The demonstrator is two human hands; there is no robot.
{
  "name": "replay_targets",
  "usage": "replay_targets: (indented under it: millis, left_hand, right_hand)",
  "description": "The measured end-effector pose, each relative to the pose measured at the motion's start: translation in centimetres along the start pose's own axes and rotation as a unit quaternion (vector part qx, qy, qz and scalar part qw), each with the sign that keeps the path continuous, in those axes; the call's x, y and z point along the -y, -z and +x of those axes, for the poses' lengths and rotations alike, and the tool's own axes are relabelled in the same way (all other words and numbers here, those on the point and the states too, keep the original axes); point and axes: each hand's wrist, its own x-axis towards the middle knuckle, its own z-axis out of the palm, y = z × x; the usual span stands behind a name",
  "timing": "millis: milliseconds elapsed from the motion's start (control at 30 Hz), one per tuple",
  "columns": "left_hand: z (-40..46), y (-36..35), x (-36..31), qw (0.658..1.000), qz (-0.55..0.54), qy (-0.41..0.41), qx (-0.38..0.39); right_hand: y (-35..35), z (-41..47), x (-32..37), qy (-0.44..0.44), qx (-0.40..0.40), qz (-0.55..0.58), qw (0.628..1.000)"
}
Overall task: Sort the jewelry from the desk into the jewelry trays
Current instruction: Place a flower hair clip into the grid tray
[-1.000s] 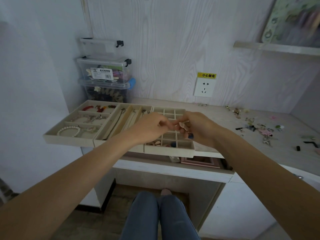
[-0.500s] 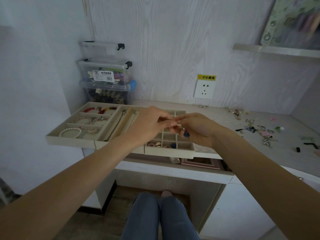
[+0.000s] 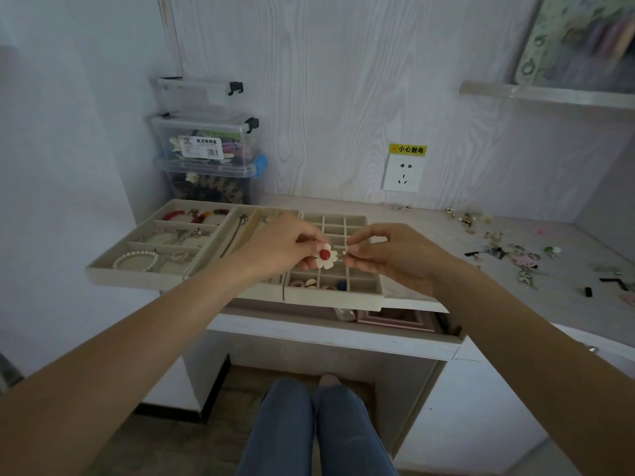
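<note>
A home dressing nook: desk [image 3: 429,228], wall socket [image 3: 402,173], storage boxes [image 3: 206,146]

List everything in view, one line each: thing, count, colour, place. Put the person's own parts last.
flower earring: 1, white petals with red centre, held between both hands above the grid tray
grid tray: 1, beige, rightmost of the trays, a few small pieces in its front cells
bracelet tray: 1, beige, leftmost
pearl bracelet: 1, white, front compartment of the bracelet tray
storage boxes: 3 stacked, clear, back left corner
loose jewelry: many, mixed colours, scattered on the desk at right
wall socket: 1, white, wall under a yellow label
left hand: 1, pinches the flower
right hand: 1, pinches the earring's back
</note>
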Motion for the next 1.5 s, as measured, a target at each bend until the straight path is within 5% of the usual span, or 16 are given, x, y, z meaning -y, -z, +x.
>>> replay_targets:
  millis: [600,933,1500]
  left_hand:
    - [1.8,-1.9,-0.6,0.98,0.168,0.047,0.099]
    - [1.5,-2.6,-1.0,0.964,0.26,-0.004,0.056]
    - [1.3,-2.2,-0.8,0.951,0.303,0.017,0.057]
  right_hand:
    - [-0.7,-0.1,-0.5,0.059,-0.007,-0.367,0.928]
    - [-1.2,-0.2,-0.6,0.071,-0.01,-0.44,0.895]
    - [-3.1,0.3,0.2,0.146,0.02,-0.617,0.773]
